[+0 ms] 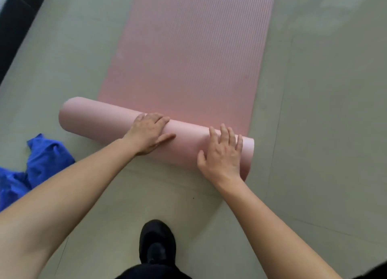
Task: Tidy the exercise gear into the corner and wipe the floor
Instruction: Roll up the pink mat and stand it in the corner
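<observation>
A pink ribbed exercise mat (188,48) lies on the pale floor, stretching away from me. Its near end is wound into a thick roll (94,117) that lies across the mat. My left hand (148,132) rests palm down on the middle of the roll, fingers straight over its top. My right hand (223,153) presses flat on the roll near its right end, fingers spread. A crumpled blue cloth (35,165) lies on the floor to the left of the roll, untouched.
My black shoe (157,241) stands on the tiled floor just behind the roll. A dark strip (18,21) runs along the far left edge. Pale tiles (324,111) extend to the right of the mat.
</observation>
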A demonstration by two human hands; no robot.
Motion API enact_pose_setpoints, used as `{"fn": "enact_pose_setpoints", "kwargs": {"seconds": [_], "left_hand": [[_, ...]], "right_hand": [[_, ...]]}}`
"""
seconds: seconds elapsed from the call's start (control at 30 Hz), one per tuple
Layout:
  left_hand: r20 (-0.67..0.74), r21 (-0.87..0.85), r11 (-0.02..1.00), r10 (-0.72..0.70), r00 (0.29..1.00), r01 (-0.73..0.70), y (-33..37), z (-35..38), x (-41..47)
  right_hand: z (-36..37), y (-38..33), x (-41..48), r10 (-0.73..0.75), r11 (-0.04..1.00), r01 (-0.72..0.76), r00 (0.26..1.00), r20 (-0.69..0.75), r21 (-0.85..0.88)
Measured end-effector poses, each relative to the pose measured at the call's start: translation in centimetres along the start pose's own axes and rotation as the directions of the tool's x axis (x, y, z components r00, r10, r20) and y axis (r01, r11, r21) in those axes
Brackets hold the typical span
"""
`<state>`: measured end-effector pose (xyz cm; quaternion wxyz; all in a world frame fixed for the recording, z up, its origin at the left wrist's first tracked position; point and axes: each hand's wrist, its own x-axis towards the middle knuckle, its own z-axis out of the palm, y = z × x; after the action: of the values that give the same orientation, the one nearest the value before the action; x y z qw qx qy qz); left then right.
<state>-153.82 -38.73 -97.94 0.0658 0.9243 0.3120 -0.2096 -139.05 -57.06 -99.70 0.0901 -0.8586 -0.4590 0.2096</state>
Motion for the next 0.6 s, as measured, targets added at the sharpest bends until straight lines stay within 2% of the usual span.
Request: {"fn": "enact_pose_setpoints", "kwargs": {"seconds": [0.07,0.13,0.3,0.37,0.43,0.5,0.53,0.6], "left_hand": [[-0.080,-0.064,0.998,-0.022,0.997,0.017,-0.2,0.0,2.6],[-0.134,-0.115,0.992,-0.060,0.989,0.045,-0.4,-0.1,5.0],[-0.361,-0.178,0.973,-0.200,0.911,0.143,-1.1,-0.8,9.1],[-0.471,-0.173,0.981,-0.164,0.867,0.091,-1.4,-1.2,9.7],[-0.568,-0.168,0.986,-0.095,0.817,-0.002,-1.8,-1.7,10.0],[-0.573,-0.141,0.984,0.005,0.819,-0.105,-2.2,-1.8,9.9],[-0.538,-0.114,0.983,0.061,0.841,-0.144,-2.5,-1.8,9.7],[-0.380,-0.029,0.989,0.124,0.917,-0.146,-3.2,-1.8,9.6]], "right_hand": [[1.0,-1.0,1.0,-0.036,0.999,0.037,0.990,-0.136,0.008],[1.9,-1.7,1.8,-0.064,0.998,0.059,0.978,-0.199,-0.031],[2.6,-2.3,2.9,-0.091,0.986,0.084,0.995,-0.047,-0.144],[1.7,-1.9,5.1,-0.086,0.982,0.074,0.994,-0.066,-0.172],[0.1,-1.3,8.3,-0.045,0.987,0.041,0.999,-0.026,-0.157],[-1.8,-0.8,11.1,-0.013,0.990,0.014,1.000,0.002,-0.139],[-2.8,-0.7,12.1,-0.002,0.992,-0.002,1.000,-0.030,-0.125],[-4.1,-0.3,13.1,-0.008,0.996,-0.005,0.988,-0.155,-0.087]]}}
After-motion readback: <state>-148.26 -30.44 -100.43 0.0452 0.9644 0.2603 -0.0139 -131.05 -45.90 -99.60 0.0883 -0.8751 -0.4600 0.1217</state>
